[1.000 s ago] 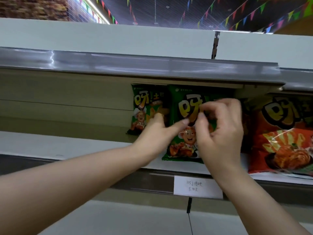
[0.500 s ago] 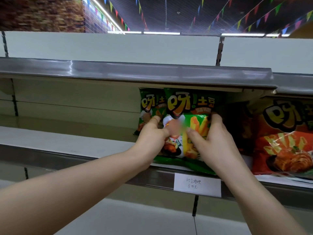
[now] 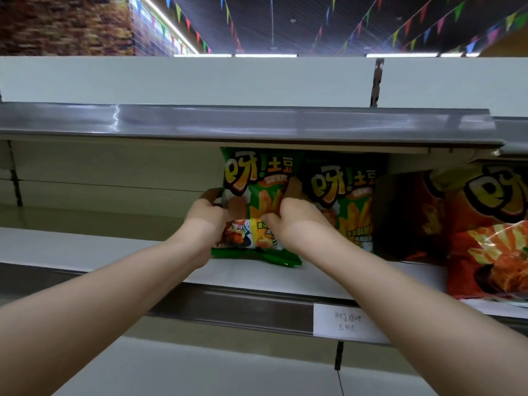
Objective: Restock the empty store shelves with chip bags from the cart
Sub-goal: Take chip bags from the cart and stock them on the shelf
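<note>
Gripping a green chip bag point(image 3: 258, 195) by its two sides, both hands hold it upright on the middle shelf point(image 3: 100, 248), as seen from the head camera. The left hand point(image 3: 204, 224) has its fingers curled round the bag's left edge and its thumb on the printed front. The right hand point(image 3: 297, 224) has its fingers curled over the right edge and pinches the front lower down. The bag's bottom seam appears to rest on the shelf surface, back from the front edge; its top reaches the underside of the upper shelf point(image 3: 228, 121).

Just right of it, and partly behind the right hand, a second green chip bag point(image 3: 347, 195) stands upright. Farther right a dark red bag point(image 3: 405, 218) stands in shadow. A brighter red chip bag point(image 3: 491, 238) leans out near the shelf's front edge and is cut off by the frame.

A handwritten white price label point(image 3: 347, 322) hangs on the grey front rail below the right forearm. Left of the held bag the shelf surface runs on to the frame's edge. A lower shelf point(image 3: 200, 370) shows beneath. Coloured pennant strings point(image 3: 405, 24) cross the dark ceiling.
</note>
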Tool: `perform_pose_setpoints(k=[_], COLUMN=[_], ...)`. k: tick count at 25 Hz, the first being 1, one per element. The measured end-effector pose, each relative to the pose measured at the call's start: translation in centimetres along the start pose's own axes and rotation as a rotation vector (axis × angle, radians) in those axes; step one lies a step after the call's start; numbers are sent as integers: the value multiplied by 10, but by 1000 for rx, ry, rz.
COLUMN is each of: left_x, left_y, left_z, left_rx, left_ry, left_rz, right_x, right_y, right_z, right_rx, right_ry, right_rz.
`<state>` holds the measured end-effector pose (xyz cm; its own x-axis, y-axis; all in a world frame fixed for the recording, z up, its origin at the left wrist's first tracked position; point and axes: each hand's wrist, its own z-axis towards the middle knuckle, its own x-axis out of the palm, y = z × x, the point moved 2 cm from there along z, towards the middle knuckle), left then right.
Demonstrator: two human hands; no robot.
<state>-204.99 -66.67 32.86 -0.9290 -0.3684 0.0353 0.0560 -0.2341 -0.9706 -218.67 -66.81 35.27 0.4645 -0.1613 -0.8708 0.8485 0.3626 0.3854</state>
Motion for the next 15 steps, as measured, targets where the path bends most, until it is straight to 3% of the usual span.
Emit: perform_pose_setpoints(k=[5,10,13,15], left_x=[10,17,15,14], left_y=[8,13,15,16], left_z=[26,35,36,37], left_rx=[-39,-40,6,9], left_ry=[104,89,66,66], left_rz=[55,-4,-29,-16], right_x=[10,15,12,10], right_y=[-12,-13,-20,-33], right_z=[26,37,37,29], right_rx=[89,112,49,-82], right_ry=[-31,26,1,-141], right_rz=[100,138,72,-130])
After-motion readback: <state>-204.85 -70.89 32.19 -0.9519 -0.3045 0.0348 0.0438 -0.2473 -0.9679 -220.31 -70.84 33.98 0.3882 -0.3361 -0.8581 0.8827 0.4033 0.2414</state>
